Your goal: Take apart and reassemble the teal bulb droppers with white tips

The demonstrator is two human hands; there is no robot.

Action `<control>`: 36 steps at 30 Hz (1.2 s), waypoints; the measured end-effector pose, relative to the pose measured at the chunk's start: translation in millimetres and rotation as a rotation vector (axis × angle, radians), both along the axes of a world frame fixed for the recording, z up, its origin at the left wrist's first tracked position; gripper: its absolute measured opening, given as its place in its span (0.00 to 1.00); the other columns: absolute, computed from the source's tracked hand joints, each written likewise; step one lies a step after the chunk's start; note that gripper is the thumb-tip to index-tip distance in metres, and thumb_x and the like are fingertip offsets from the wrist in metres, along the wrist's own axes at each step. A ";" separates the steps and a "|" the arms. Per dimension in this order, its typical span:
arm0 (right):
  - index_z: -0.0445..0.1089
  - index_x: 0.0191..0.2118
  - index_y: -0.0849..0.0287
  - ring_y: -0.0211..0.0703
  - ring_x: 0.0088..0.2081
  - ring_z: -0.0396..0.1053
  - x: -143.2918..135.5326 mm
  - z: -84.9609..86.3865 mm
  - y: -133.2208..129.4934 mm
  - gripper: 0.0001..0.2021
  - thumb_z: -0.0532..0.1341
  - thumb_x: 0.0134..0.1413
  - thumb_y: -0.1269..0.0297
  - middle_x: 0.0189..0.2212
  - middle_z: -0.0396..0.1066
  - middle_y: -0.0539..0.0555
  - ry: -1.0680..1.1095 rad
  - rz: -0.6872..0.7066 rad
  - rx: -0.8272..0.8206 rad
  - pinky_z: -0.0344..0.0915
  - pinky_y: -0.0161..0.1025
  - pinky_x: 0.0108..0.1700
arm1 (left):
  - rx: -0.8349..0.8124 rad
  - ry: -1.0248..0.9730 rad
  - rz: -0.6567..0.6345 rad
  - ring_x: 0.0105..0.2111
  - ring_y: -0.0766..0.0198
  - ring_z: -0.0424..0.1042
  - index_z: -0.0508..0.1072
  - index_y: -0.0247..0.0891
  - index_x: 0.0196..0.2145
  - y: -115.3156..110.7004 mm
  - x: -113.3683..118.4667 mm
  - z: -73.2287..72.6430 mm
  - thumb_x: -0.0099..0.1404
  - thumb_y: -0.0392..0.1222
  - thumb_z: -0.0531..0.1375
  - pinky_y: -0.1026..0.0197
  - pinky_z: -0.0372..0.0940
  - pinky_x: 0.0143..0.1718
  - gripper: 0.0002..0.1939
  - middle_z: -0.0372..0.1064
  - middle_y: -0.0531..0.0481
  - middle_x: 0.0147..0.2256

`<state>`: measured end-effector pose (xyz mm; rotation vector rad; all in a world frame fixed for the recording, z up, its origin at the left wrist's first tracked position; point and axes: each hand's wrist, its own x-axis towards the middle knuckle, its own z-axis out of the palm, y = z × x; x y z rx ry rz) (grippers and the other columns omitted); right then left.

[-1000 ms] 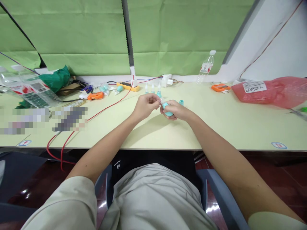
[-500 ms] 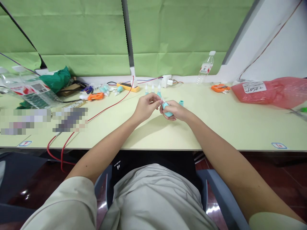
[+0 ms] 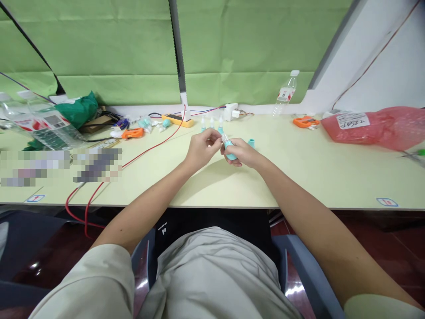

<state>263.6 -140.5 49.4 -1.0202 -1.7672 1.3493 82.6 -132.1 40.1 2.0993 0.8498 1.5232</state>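
Note:
My right hand is wrapped round a small turquoise bulb-shaped piece, tilted up toward the left. Its clear tip sticks out above the fingers. At that tip is my left hand, thumb and fingers pinched together; whether they grip the tip itself or something small is too fine to make out. Just behind my hands stand several small turquoise pieces with pale pointed tips, partly hidden by the left hand. A short turquoise cup-like piece stands on the table to the right of my right hand.
Farther right lie an orange tool and a red plastic bag. A clear bottle stands by the wall. On the left are large bottles, a green bag, a yellow-orange meter and a red cable crossing the table.
The turquoise piece has turned slightly in my right hand, and more of its clear tip shows. My left fingertips have drawn a little to the left.

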 end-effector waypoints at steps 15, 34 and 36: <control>0.67 0.38 0.58 0.34 0.13 0.60 -10.8 -14.4 1.5 0.06 0.63 0.55 0.65 0.23 0.72 0.50 -0.112 -0.178 0.212 0.57 0.33 0.13 | -0.201 -0.031 0.038 0.28 0.65 0.72 0.78 0.36 0.31 3.1 0.3 4.6 0.62 0.40 0.62 0.62 0.67 0.30 0.06 0.76 0.49 0.29; 0.66 0.32 0.58 0.33 0.15 0.58 -5.5 -7.0 6.5 0.05 0.62 0.49 0.66 0.21 0.69 0.49 0.061 -0.067 0.088 0.59 0.33 0.15 | -0.447 -0.146 -0.276 0.30 0.61 0.78 0.73 0.33 0.32 11.9 -15.5 17.2 0.60 0.45 0.66 0.62 0.73 0.24 0.11 0.76 0.45 0.32; 0.66 0.32 0.58 0.33 0.15 0.58 -4.4 -5.6 7.3 0.05 0.62 0.48 0.65 0.21 0.69 0.49 0.057 -0.094 0.083 0.60 0.34 0.15 | -0.483 -0.162 -0.299 0.31 0.60 0.79 0.73 0.33 0.33 14.8 -17.7 16.5 0.60 0.46 0.67 0.62 0.73 0.25 0.13 0.76 0.44 0.33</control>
